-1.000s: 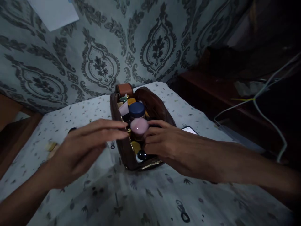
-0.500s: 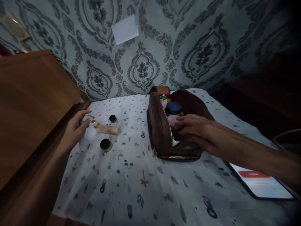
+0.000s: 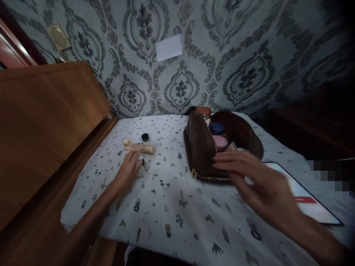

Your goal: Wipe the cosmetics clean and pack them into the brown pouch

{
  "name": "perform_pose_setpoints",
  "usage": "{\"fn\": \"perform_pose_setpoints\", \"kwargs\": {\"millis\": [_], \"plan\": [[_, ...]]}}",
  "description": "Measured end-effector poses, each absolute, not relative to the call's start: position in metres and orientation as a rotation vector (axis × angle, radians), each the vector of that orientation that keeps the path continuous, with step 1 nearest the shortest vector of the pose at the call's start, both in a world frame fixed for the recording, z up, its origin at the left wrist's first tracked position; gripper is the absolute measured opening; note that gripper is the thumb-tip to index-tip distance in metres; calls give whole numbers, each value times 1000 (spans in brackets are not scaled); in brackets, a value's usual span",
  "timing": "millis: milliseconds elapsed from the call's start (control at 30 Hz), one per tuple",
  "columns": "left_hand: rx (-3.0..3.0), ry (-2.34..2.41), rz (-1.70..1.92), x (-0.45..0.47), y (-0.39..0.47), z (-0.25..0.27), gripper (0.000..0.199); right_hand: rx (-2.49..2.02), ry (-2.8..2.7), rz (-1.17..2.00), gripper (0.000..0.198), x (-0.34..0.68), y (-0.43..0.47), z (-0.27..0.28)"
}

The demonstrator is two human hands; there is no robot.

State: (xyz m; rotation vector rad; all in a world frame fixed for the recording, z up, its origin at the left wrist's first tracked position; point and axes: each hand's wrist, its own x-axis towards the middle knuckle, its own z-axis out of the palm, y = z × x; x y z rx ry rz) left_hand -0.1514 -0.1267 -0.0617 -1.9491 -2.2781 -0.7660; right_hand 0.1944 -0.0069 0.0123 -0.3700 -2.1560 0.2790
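While the brown bag (image 3: pixel 198 142) gapes: it stands on the printed cloth (image 3: pixel 161 210), a pink-topped jar (image 3: pixel 221 142) and a blue-lidded jar (image 3: pixel 217 128) showing inside.
Right hand (image 3: pixel 257 181): before the bag's near edge, fingers extended and close together, thumb apart; whether they touch the bag, I can't tell.
Left hand (image 3: pixel 129 168): fingers bent down over a small dark-topped jar (image 3: pixel 143 163); blur hides whether they pinch it.
Beyond that hand: a tan tube (image 3: pixel 141 148) and a black lid (image 3: pixel 145 137).
Phone (image 3: pixel 302 186): right of the bag, partly behind the right hand.
Good handling: I'd grip the little jar by its sides and steady the bag's rim.
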Motion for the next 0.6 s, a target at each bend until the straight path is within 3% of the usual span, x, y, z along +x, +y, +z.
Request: {"fn": "perform_pose_setpoints", "kwargs": {"millis": [167,367,600], "plan": [[-1984,-2189,-352,-140,-127,-78,47,-281,-2255,669,27,148,-29,-23],[-1903,-2216,-44,-140,-117,-69,32,-323,-2385,989,30,96,-51,-53],[-1896,-2140,-134,-145,-100,-69,37,-508,-2323,1139,29,47,-48,-75]]}}
